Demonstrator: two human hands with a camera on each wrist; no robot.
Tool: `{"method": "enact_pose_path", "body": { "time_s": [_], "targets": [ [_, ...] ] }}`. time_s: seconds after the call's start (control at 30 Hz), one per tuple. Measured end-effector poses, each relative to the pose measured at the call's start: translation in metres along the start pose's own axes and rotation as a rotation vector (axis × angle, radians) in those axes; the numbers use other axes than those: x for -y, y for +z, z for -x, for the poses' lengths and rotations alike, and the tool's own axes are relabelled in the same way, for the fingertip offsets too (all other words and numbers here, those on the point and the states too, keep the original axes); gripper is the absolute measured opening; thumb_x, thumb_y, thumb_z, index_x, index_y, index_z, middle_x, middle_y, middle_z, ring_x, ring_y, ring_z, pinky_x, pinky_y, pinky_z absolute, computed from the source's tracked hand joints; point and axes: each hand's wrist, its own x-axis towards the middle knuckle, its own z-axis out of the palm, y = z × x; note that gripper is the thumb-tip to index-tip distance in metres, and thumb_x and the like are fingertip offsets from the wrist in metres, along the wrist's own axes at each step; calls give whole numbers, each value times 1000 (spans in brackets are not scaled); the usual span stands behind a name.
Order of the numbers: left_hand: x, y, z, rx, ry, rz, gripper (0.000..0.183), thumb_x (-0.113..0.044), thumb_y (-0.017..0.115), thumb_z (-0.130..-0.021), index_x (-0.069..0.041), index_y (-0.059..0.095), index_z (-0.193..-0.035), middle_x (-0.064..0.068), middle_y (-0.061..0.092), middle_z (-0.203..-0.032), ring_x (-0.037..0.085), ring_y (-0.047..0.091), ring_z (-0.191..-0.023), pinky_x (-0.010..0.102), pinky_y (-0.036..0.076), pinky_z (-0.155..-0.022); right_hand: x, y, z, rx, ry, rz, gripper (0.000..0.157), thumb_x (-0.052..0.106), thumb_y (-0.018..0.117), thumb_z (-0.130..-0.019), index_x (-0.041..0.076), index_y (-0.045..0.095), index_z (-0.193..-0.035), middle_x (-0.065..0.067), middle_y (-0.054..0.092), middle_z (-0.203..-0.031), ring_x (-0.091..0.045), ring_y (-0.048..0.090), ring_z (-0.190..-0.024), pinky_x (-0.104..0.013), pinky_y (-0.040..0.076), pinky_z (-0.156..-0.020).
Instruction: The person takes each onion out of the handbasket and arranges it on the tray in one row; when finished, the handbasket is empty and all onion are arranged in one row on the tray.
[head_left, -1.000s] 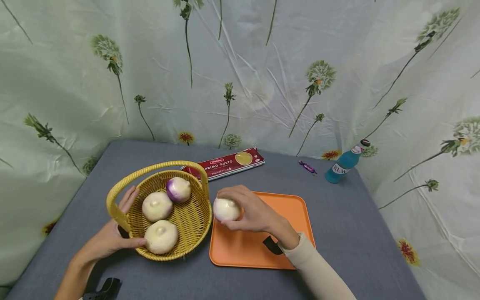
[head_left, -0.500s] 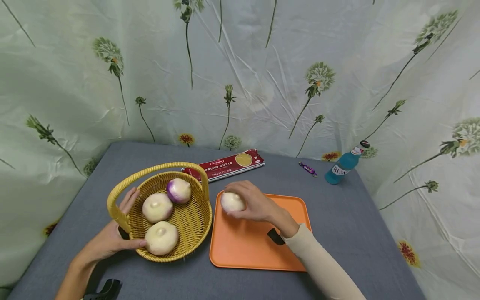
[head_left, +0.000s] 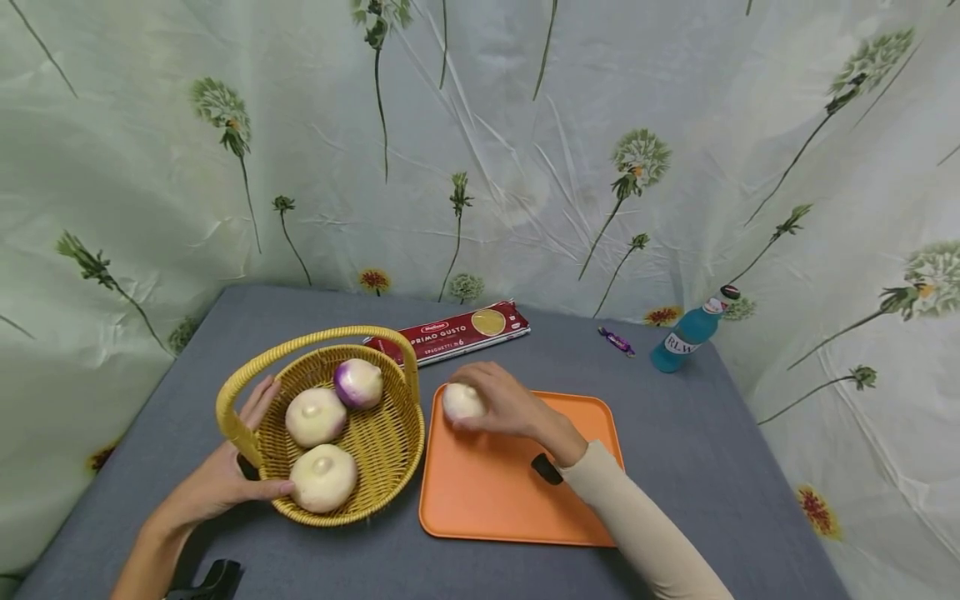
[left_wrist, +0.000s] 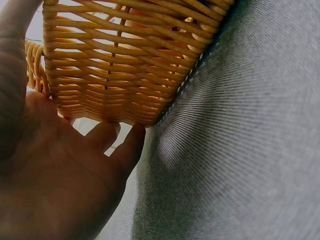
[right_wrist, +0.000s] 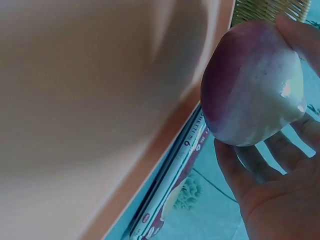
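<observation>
the right hand curls its fingers and thumb around a pale turnip with a purple side, holding it at the far left corner of an orange tray; whether the turnip touches the tray cannot be told. the right wrist view shows the fingers wrapped over the turnip above the tray's rim, with the pasta packet beyond. the forearm in a beige sleeve crosses the tray's right near corner.

the left hand lies open against the near left side of a yellow wicker basket, fingers relaxed beside the handle's base and thumb along the rim. the left wrist view shows the palm pressed to the woven wall. in the basket lie three turnips: one near the front, one in the middle, one purple-topped at the back.

basket and tray sit just beside each other on a table covered in grey cloth. behind them lies a red packet of spaghetti; further right, well apart, a small purple sweet and a blue bottle near the table's far right corner. a pale green curtain printed with dandelions hangs around the table on three sides.
</observation>
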Motion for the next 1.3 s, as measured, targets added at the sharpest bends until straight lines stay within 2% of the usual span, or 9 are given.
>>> {"method": "enact_pose_path", "body": {
  "time_s": [0.17,0.4,0.77,1.3],
  "targets": [
    [-1,-1,0,2,2,-4,131,4,86,-65,-17,1,-163,-2,-14,-169,4,-11,-150,1,7,-103,-1,4,-3,46,25,3,54,35,82,-84,12,61,-129,-8,61,-131,-26,54,-123,-44,48,-97],
    [-1,-1,0,8,4,1,131,3,85,-65,-16,0,-163,-2,-15,-168,1,-11,-149,1,9,-103,-3,8,-6,56,43,8,55,34,83,-83,12,62,-128,-9,61,-131,-27,54,-124,-44,47,-99],
    [3,-1,0,7,5,5,131,4,85,-65,-17,0,-163,-3,-14,-169,-2,-11,-149,1,9,-104,-6,11,-10,30,12,30,53,32,83,-82,12,62,-126,-8,61,-128,-27,54,-120,-44,47,-97],
    [1,0,1,5,-7,0,131,3,85,-66,-18,0,-163,-3,-14,-168,1,-12,-149,1,7,-102,-6,13,-15,61,-3,0,58,33,82,-84,9,60,-132,-10,57,-135,-29,53,-124,-45,48,-98]
  ]
}}
